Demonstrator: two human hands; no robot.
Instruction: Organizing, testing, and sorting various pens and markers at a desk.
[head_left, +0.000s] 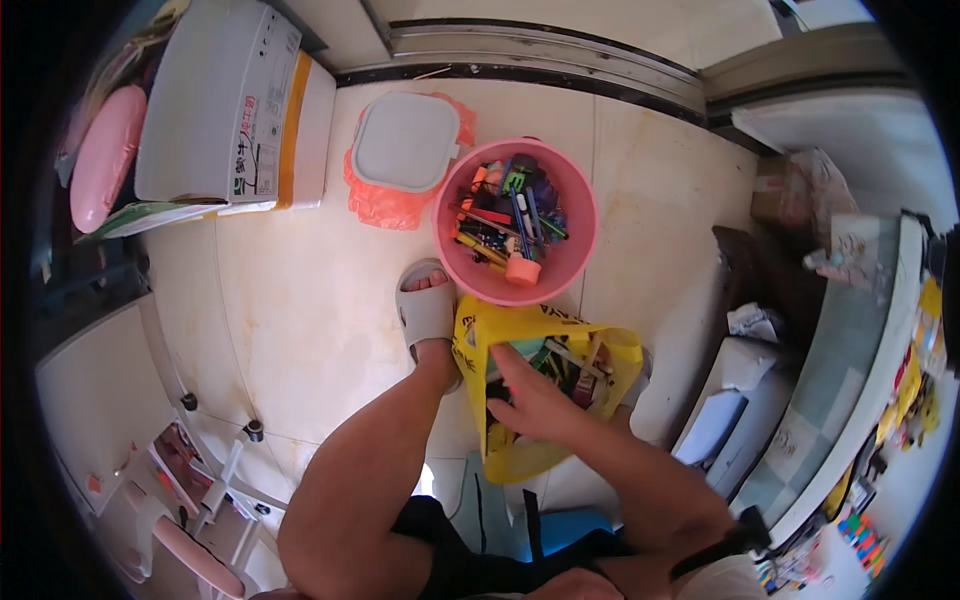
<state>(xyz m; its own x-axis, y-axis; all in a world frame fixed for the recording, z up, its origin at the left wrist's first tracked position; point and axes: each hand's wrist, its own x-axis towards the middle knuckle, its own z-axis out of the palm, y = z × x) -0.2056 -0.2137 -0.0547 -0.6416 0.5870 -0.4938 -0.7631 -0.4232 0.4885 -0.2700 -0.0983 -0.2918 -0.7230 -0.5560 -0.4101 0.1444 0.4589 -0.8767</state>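
My right hand (536, 397) is over the mouth of a yellow plastic bag (514, 465), its index finger and thumb apart and nothing seen between them. Inside the bag lies a jumble of small items, with a pale stick-like piece (574, 356) near the top. The bag stands on the floor between my feet. Right beyond it is a round pink tub (577, 251) holding pens, markers and other small things. An orange cap-like piece (523, 271) lies at the tub's near side. At the bottom edge, a piece of what seems to be my left hand (577, 585) shows; its fingers are hidden.
A grey lid (409, 142) rests on a crumpled orange plastic bag (386, 202) left of the tub. White cartons (307, 142) stand at the upper left. A sliding-door track (540, 56) crosses the far side. Shelving (825, 375) holding objects runs along the right.
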